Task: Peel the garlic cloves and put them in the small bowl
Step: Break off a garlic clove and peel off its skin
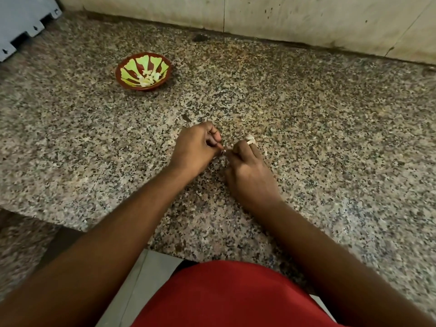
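A small red-and-green bowl sits on the granite counter at the far left, with several peeled garlic cloves inside. Both my hands meet over the middle of the counter, well to the right of and nearer than the bowl. My left hand has its fingers curled and pinches a bit of pale skin at its fingertips. My right hand is curled round a garlic piece, whose pale top shows above the fingers. The fingertips of both hands almost touch.
The speckled granite counter runs back to a stained wall. A grey-blue object stands at the far left corner. Small pale peel scraps lie near my hands. The counter's front edge steps down at the lower left.
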